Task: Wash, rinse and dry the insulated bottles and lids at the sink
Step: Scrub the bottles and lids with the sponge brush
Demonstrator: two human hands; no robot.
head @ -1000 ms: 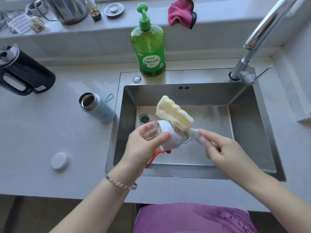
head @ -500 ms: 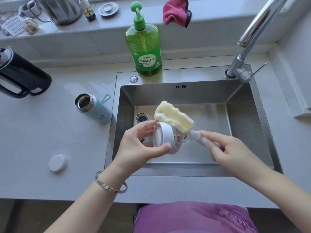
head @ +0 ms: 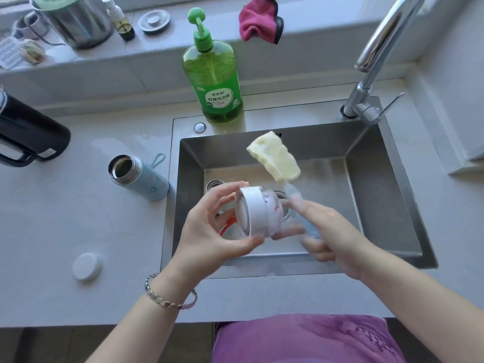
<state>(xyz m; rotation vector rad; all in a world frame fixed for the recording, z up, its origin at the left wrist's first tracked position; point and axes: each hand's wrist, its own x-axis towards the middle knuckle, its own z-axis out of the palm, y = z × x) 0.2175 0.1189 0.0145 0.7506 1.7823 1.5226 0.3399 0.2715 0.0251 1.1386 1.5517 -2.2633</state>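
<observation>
Two hands are occupied over the sink [head: 379, 205]: white lid [head: 252, 213] gripped in the left hand [head: 214, 229], sponge brush [head: 275, 155] gripped by its handle in the blurred right hand [head: 335, 231]. Sponge to be pressed inside the rim as the lid is turned.

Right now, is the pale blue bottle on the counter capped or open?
Open. The pale blue bottle has no lid; its bare steel mouth shows the dark inside.
</observation>
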